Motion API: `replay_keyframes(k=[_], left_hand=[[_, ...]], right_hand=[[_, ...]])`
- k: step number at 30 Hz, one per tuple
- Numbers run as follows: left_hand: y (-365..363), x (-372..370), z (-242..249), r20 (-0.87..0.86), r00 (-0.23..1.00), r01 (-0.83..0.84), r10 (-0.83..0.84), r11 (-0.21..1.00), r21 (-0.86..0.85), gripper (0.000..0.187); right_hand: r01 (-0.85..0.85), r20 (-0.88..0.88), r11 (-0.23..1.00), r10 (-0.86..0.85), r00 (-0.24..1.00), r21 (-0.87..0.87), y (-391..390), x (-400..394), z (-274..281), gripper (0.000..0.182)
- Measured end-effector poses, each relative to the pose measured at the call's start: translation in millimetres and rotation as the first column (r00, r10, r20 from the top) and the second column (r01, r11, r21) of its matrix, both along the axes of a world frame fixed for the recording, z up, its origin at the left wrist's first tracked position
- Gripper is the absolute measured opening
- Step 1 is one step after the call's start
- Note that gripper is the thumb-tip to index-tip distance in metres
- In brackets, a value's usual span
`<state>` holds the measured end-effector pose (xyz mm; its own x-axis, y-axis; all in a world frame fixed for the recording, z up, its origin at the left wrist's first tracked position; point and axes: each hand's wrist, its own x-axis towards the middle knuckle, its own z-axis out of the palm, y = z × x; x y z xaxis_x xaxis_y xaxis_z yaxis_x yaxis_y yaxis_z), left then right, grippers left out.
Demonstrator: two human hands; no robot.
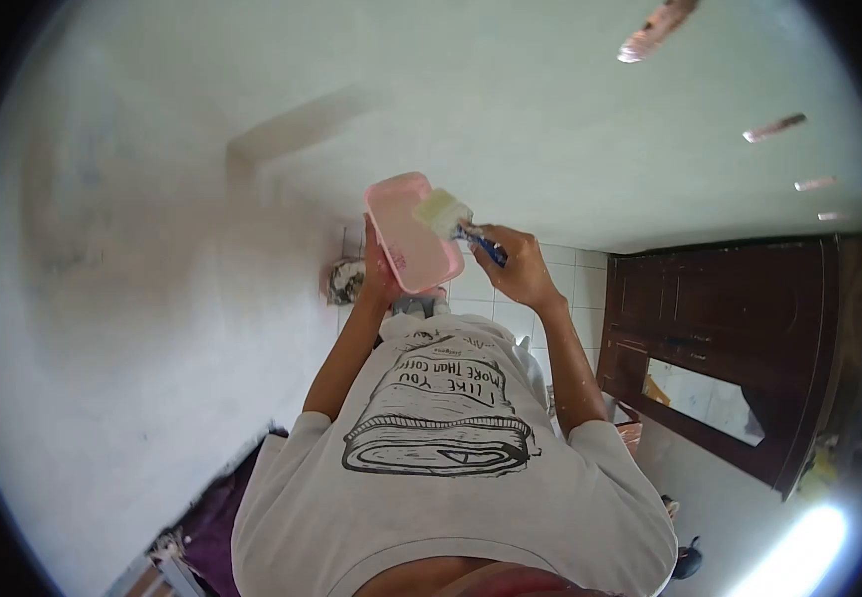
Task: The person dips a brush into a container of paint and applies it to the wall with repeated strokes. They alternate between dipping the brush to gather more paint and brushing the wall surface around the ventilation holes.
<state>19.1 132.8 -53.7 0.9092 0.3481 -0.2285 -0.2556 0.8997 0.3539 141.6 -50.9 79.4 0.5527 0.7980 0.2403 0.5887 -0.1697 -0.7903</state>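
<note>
A pink plastic tub (413, 231) is held up in front of the wall by my left hand (379, 264), whose fingers wrap its left side. Pale liquid, looking like paint, covers the tub's inside. My right hand (523, 267) grips a paintbrush (494, 249) by its blue handle. The brush head, coated pale yellow-white, overlaps the tub's upper right rim in this view. White specks dot my right hand and forearm.
A pale wall (511, 119) with darker patches fills the front and left. At the right stands a dark brown wooden cabinet (720, 298) with a mirror-like panel (705, 398). White floor tiles (560, 289) lie below, and purple cloth (217, 517) is at lower left.
</note>
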Motion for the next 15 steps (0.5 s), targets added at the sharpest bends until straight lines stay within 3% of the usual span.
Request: replay_keyframes(k=[3, 5, 6, 8, 9, 11, 15], left_hand=[[-3.6, -11.8, 4.1, 0.1, 0.994, 0.047, -0.048, 0.999, 0.008, 0.073], [-21.9, -5.0, 18.6, 0.11, 0.993, 0.018, -0.04, 0.98, 0.196, 0.071], [-24.9, -10.2, 10.5, 0.091, 0.996, 0.005, -0.021, 0.984, 0.176, 0.071], [-27.7, -16.8, -13.9, 0.108, 0.988, 0.115, -0.108, 0.992, -0.059, 0.071], [-31.4, -20.5, -27.9, 0.096, 0.992, 0.093, -0.086, 0.993, -0.071, 0.071], [-43.7, -36.3, -46.2, -0.204, 0.979, -0.031, 0.009, 0.994, -0.104, 0.071], [-64.5, -59.9, -60.0, -0.232, 0.971, -0.065, 0.051, 0.996, -0.055, 0.071]], right_hand=[[-0.096, -0.066, 0.987, 0.088, 0.994, -0.131, -2.0, -14.1, -14.4, 0.033], [-0.145, -0.153, 0.964, 0.112, 0.982, -0.224, -15.9, -5.1, -17.2, 0.034], [-0.143, -0.159, 0.969, 0.111, 0.981, -0.203, -18.0, -11.0, -24.8, 0.037], [-0.161, -0.177, 0.968, 0.127, 0.976, -0.194, -18.6, -18.4, -30.8, 0.041], [-0.171, -0.209, 0.94, 0.111, 0.972, -0.296, -17.4, -20.3, -31.8, 0.045], [-0.203, -0.249, 0.892, 0.106, 0.963, -0.404, -18.0, -34.1, -34.5, 0.049], [-0.251, -0.259, 0.835, 0.136, 0.956, -0.49, -23.0, -47.7, -62.5, 0.051]])
